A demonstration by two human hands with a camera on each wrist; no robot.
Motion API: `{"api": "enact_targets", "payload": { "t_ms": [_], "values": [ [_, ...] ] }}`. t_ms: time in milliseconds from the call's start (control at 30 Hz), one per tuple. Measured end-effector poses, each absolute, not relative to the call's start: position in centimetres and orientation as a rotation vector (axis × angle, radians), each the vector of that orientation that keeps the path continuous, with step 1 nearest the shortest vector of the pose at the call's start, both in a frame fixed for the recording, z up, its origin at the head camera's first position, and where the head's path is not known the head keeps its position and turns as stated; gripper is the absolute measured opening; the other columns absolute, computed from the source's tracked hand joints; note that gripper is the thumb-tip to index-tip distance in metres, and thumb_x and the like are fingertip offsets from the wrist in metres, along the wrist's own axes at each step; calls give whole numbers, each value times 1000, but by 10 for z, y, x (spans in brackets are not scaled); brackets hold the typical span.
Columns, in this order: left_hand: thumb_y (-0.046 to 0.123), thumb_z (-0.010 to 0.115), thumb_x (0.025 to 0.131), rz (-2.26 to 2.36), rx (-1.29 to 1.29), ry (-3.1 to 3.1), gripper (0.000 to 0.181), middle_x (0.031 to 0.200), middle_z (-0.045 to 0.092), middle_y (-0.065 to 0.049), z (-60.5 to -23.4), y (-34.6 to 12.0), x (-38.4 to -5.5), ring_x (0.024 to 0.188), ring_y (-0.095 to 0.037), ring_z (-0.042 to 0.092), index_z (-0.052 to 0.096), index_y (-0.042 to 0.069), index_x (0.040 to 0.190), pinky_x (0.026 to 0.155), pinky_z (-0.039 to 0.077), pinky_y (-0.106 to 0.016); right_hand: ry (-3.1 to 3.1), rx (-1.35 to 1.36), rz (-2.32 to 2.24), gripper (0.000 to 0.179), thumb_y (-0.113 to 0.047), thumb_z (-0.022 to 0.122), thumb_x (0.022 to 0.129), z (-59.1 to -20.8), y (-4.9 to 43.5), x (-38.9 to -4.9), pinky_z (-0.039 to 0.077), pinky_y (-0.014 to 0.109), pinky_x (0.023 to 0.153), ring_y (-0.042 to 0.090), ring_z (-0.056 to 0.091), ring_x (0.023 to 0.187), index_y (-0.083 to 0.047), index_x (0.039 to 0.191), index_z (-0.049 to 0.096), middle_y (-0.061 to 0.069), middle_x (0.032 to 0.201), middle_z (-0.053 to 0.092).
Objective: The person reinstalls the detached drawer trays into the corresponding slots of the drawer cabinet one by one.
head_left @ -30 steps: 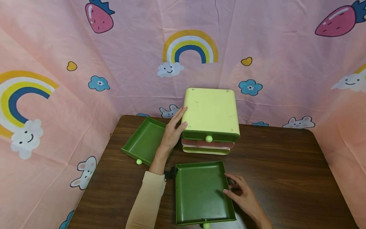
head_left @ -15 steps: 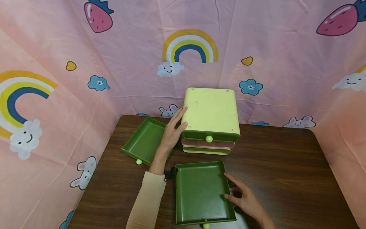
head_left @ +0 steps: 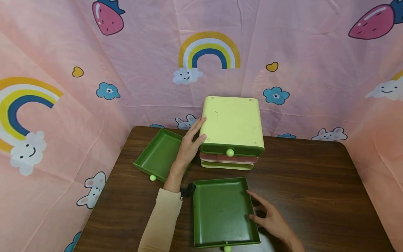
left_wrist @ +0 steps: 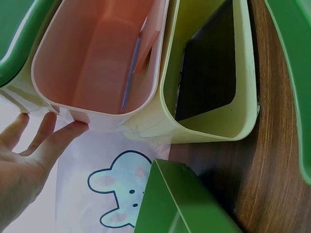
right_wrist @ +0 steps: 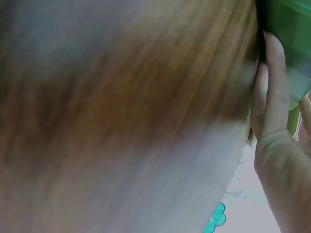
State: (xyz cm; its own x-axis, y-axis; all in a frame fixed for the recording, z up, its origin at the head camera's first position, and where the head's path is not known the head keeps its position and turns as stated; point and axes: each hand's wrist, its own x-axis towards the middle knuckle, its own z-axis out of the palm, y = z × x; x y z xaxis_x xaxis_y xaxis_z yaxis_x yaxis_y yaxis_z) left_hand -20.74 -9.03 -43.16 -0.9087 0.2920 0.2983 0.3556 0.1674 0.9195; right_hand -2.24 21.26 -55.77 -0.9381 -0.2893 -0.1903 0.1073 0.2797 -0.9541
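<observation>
My left hand [head_left: 189,145] rests against the left side of a yellow stacked drawer unit [head_left: 233,122], its fingers extended. A green drawer with a round knob sits in the unit's top tier. In the left wrist view, the pink tier [left_wrist: 97,58] and the yellow tier [left_wrist: 245,73] below have open fronts. A loose green drawer [head_left: 220,210] lies on the table in front, its knob towards me. Beside that drawer's right wall is my right hand [head_left: 274,220], with loosely bent fingers at the rim. The right wrist view shows its fingers [right_wrist: 275,87] along the outer wall.
A second loose green drawer [head_left: 160,154] lies angled left of the unit, partly behind my left forearm. The dark wooden table [head_left: 315,182] meets a pink patterned cloth [head_left: 151,52] at the back and sides.
My right thumb has shifted slightly right and towards me at the front drawer's rim. The left hand, the drawers and the unit stay in place.
</observation>
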Motion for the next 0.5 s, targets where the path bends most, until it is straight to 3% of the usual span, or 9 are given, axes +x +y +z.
{"api": "enact_targets", "payload": {
  "t_ms": [200,400,500],
  "values": [
    [15,52,102,-1886,-662,-2351,54,162,25,-13,-436,-91,-213,150,-32,17,37,10,154,115,20,-58,2209,-183,-1722,79,-1,74,87,-557,215,-24,58,39,58,42,58,112,-18,155,38,17,158,30],
    [29,53,103,-1849,-647,-2354,54,163,25,1,-461,-92,-225,151,-19,17,37,28,155,115,20,-58,2156,-151,-1722,81,0,74,87,-556,216,-26,58,37,65,40,59,113,-22,155,36,17,160,25],
    [35,53,103,-1845,-637,-2350,53,163,26,2,-464,-93,-225,150,-15,18,38,33,154,115,21,-58,2124,-151,-1742,82,0,73,87,-555,216,-27,58,36,70,41,58,115,-21,156,34,19,161,22]
  ]
}}
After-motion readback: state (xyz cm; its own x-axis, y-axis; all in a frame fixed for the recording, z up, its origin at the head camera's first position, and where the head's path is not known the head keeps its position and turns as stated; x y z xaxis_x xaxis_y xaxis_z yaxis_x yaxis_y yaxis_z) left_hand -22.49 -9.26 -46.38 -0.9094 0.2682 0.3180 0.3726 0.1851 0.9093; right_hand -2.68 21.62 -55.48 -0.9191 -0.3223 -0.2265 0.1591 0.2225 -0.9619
